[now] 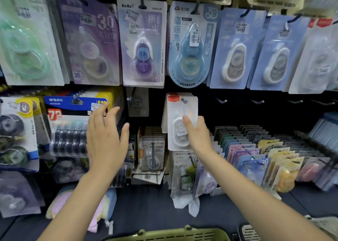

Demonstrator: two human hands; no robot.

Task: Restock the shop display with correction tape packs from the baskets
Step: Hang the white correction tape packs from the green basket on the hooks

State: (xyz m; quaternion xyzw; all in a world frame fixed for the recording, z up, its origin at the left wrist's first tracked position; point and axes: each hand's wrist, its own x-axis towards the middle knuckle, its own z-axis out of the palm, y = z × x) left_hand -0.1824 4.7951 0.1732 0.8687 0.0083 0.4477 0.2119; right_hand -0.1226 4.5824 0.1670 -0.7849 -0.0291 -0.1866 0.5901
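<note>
A stack of white correction tape packs (180, 112) hangs on a peg in the middle row of the display wall. My right hand (197, 134) grips the lower right side of that stack, thumb across the front pack. My left hand (107, 136) hovers open with spread fingers in front of the blue multi-pack (73, 130), holding nothing. A green basket (170, 234) shows its rim at the bottom edge; its inside is hidden.
The top row holds several hanging packs, among them a purple one (142, 43) and a blue one (190, 46). Bare pegs (222, 100) stick out right of the white packs. Below right, rows of packs (256, 154) stand in trays. A second basket's corner (250, 231) shows at the bottom.
</note>
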